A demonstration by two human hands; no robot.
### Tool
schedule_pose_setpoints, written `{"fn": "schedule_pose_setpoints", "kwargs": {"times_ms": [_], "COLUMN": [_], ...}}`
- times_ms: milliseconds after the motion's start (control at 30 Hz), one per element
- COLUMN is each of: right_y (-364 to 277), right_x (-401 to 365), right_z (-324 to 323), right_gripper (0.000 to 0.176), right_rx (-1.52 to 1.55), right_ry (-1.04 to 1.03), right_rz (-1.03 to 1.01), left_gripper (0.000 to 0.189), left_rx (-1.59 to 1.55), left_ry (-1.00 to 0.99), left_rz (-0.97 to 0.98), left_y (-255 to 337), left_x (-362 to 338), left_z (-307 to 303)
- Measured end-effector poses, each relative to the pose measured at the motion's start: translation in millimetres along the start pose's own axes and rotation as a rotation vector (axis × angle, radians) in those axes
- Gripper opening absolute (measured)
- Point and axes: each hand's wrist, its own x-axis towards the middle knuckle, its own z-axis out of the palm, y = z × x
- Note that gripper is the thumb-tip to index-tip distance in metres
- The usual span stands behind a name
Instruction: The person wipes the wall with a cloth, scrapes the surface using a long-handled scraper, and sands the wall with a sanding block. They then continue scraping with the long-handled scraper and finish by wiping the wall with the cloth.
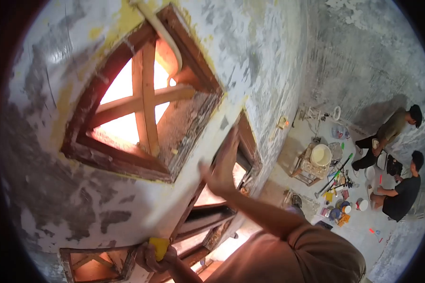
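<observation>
At lower left, my left hand (152, 258) is closed around a small flat-looking yellow piece (159, 247), its fingers curled at the edges. Close by are a small wooden-framed opening (63, 264) and the patchy white-and-grey wall (123, 203). My right hand (224, 172) is raised with the arm stretched out, fingers extended and thumb apart, holding nothing. It overlaps the wall strip and the brown frame (245, 132) of a second window. A larger brown-framed window (120, 162) with crossed wooden bars is above and to the left of that hand.
A pale bent strip (160, 30) hangs over the large window's frame. To the right, a white bucket (321, 154) stands on a low stand (307, 167). Tools and tubs (335, 213) lie on the floor. Two people (387, 134) sit low near the far wall.
</observation>
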Motion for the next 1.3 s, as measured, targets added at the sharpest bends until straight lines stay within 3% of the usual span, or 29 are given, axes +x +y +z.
{"fn": "schedule_pose_setpoints", "kwargs": {"times_ms": [33, 167, 333, 400, 433, 467, 533, 600, 733, 800, 867, 933, 1000, 1067, 1133, 1200, 1267, 1300], "right_y": [-27.2, 10.7, -15.5, 14.0, 15.7, 9.2, -2.6, -2.4, -3.5, -17.1, -1.6, 5.3, 3.2, 9.6, 13.5, 3.3, -10.5, -7.2], "right_x": [-4.9, 19.9, -2.2, 21.2, 32.9, 23.4, -1.2, 6.3, 22.7, 0.3, 12.2, 32.6, 16.8, 9.1, 35.7, 27.4, 6.1, 7.2], "right_z": [-14.3, -8.9, -6.5, 0.8, -4.7, -5.4, -7.1, -12.8, -9.9, -12.5, -11.1, -9.9, -1.3, -8.6, -14.2, -9.2, -8.9, -13.1], "right_gripper": [0.116, 0.122, 0.115, 0.120, 0.120, 0.120, 0.116, 0.116, 0.120, 0.120, 0.121, 0.122, 0.118, 0.117, 0.117, 0.115, 0.113, 0.115], "right_rx": [0.117, -0.051, 0.015, -0.037, 0.150, 0.153, 0.040, 0.056, 0.056, 0.062, -0.022, 0.071, 0.178, 0.105, 0.006, 0.075, 0.223, 0.156], "right_ry": [-0.153, -0.063, -0.192, 0.036, 0.051, 0.049, -0.061, -0.138, 0.033, -0.190, -0.171, 0.023, 0.038, -0.063, 0.007, 0.078, -0.026, -0.071], "right_rz": [0.043, 0.160, 0.010, 0.146, 0.230, 0.225, -0.004, 0.096, 0.102, 0.079, 0.066, 0.127, -0.011, -0.005, 0.114, 0.056, -0.038, -0.012], "left_gripper": [0.023, 0.022, 0.024, 0.024, 0.024, 0.024, 0.024, 0.024, 0.022, 0.021, 0.024, 0.025, 0.026, 0.026, 0.026, 0.025, 0.025, 0.025], "left_rx": [0.021, 0.025, 0.009, 0.009, 0.011, 0.015, -0.029, -0.013, 0.017, 0.012, 0.076, 0.057, 0.031, 0.000, 0.001, 0.015, 0.042, 0.036], "left_ry": [0.002, -0.007, 0.025, -0.002, -0.011, -0.006, 0.022, 0.014, -0.020, 0.007, -0.033, -0.055, -0.019, -0.011, -0.033, -0.023, -0.024, -0.018], "left_rz": [0.000, -0.029, -0.053, -0.058, -0.062, -0.062, -0.084, -0.063, -0.053, -0.030, -0.017, -0.042, -0.066, -0.013, -0.030, -0.043, 0.003, 0.004], "left_y": [-1.2, -0.2, -1.4, 2.3, 3.5, 3.5, 4.6, 4.1, 2.6, 1.4, 0.8, 2.2, 1.8, 2.0, 1.4, -0.3, 0.7, 0.1], "left_x": [-2.9, -7.8, -10.8, -3.7, -1.1, -1.2, -1.9, 0.3, -3.4, -3.0, -6.1, -7.8, -4.3, -3.4, -7.3, -7.3, -5.1, -5.0], "left_z": [-1.0, -3.1, -1.8, -1.0, -3.5, -5.8, 0.1, 1.2, -6.6, 1.6, -3.0, -7.8, -0.1, -2.2, -5.7, -9.1, -5.1, -1.8]}}
